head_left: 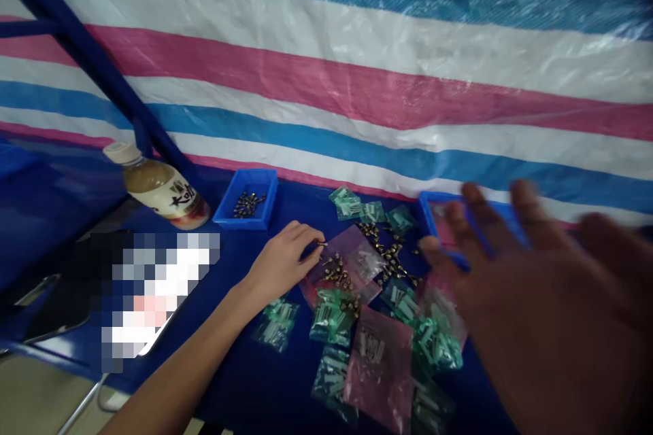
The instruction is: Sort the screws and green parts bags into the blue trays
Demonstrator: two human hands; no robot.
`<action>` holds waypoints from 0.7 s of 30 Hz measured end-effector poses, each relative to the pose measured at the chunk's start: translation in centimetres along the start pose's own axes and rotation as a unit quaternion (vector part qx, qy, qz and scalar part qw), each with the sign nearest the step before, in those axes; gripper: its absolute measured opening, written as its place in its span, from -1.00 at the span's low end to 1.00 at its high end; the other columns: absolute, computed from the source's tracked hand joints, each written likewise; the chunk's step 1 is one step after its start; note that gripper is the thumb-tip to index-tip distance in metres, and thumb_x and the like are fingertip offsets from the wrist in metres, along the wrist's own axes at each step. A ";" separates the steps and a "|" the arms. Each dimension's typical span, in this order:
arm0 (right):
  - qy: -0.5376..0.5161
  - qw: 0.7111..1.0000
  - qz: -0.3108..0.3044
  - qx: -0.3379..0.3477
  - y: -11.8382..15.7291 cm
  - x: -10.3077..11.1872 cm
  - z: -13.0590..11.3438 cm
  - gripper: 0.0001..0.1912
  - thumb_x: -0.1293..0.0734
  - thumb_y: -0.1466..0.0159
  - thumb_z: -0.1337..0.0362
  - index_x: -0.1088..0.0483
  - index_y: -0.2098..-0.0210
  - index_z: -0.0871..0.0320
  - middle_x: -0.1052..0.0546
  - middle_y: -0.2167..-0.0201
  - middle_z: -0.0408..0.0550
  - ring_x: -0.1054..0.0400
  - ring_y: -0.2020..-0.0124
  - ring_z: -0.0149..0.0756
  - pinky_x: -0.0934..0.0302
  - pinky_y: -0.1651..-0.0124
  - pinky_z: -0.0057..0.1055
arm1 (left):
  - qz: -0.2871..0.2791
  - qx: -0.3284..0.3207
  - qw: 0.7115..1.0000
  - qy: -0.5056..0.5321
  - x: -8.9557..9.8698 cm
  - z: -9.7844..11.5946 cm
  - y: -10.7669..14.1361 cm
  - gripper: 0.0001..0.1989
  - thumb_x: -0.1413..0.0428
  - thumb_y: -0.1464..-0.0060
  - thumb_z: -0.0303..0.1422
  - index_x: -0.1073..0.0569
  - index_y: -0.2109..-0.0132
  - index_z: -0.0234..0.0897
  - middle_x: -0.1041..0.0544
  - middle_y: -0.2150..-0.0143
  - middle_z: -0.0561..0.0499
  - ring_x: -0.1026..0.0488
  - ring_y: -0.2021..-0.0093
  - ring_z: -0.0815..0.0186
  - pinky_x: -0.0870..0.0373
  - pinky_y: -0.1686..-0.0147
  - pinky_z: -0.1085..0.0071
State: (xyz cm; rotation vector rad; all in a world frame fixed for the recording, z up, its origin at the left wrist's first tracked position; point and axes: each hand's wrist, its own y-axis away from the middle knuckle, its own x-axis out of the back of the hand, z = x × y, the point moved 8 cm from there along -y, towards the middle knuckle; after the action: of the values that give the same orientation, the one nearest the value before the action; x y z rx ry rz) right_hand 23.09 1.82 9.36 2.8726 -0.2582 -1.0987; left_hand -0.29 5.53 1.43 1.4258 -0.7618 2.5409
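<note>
I have my left hand pinching a small metal piece beside a pink bag, right of and nearer than the blue tray, while my blurred right hand is open, fingers spread, well right of that tray.

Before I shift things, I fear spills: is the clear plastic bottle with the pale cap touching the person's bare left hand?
Apart: the head view shows blue tabletop between the plastic bottle and the left hand.
</note>
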 end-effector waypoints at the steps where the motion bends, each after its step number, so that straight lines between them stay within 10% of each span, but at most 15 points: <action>1: 0.004 1.000 -0.009 -0.009 -0.2 -1.1 0.3 -0.68 -0.23 -0.33 0.07 -0.39 -0.04 -0.06 -0.36 -0.18 -0.01 -0.29 -0.17 -0.05 -0.42 0.05 -0.03 | 0.000 0.000 1.000 0.002 0.0 0.0 0.0 -0.89 -0.05 -0.22 -0.43 -0.44 0.13 -0.20 -0.54 0.18 0.01 -0.41 0.14 0.22 -0.41 0.17 0.29; 15: -0.033 0.996 -0.048 -0.069 0.2 -3.7 2.2 -0.55 -0.10 -0.35 -0.09 -0.40 -0.05 -0.08 -0.43 -0.16 -0.05 -0.29 -0.21 -0.03 -0.42 0.05 0.09 | -0.009 -0.003 1.000 0.012 0.0 0.5 -0.1 -0.88 -0.04 -0.25 -0.41 -0.44 0.11 -0.21 -0.54 0.17 -0.02 -0.40 0.11 0.20 -0.41 0.14 0.25; 21: 0.107 0.987 -0.086 -0.088 -0.1 -3.8 1.9 -0.38 0.10 -0.36 -0.14 -0.13 -0.28 -0.08 -0.34 -0.24 -0.14 -0.27 -0.22 -0.04 -0.36 -0.04 0.14 | -0.006 -0.004 1.000 0.010 0.2 0.5 -0.1 -0.87 -0.03 -0.26 -0.42 -0.44 0.09 -0.23 -0.54 0.14 -0.02 -0.40 0.09 0.21 -0.40 0.10 0.25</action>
State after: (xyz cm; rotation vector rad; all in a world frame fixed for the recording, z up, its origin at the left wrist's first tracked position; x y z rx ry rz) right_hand 19.00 2.57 10.41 2.8616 0.0941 -0.7781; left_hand 0.01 5.39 1.87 1.3952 -0.7570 2.5364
